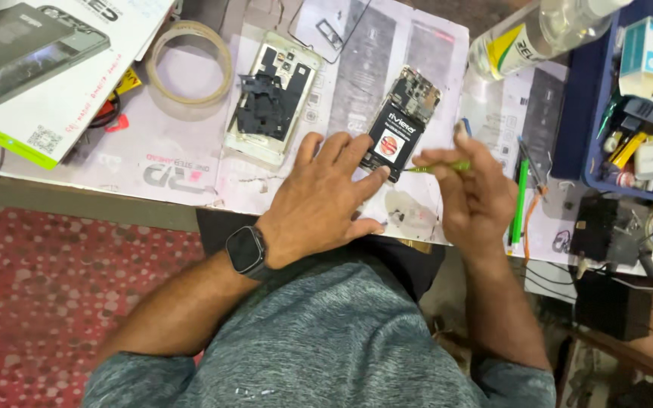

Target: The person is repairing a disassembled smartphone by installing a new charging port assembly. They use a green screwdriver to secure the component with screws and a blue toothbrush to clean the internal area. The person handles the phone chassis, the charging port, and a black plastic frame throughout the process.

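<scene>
Head view looks straight down at a cluttered worktop (190,162) covered with printed paper sheets. An opened phone body (402,121), back cover off with its black battery and circuit board exposed, lies tilted near the middle of the worktop, a little back from the near edge. The left hand (326,200) rests flat on the paper with fingers spread, its fingertips (376,175) touching the lower end of the phone body and pressing it in place; a dark smartwatch (247,251) sits on that wrist. The right hand (474,193) is just beside the phone body on its right, fingers closed around a slim green-handled tool (444,167) whose tip points left toward the lower right edge of the phone body; whether the tip touches it cannot be told. Further left, apart from both hands, lies a pale phone frame (273,98) with a black plate on it, and beyond that a ring of tape (189,62). A green pen (520,198) lies right of the right hand. A clear bottle (538,34) lies toward the far right corner, next to a blue tray (576,113) of small parts.
</scene>
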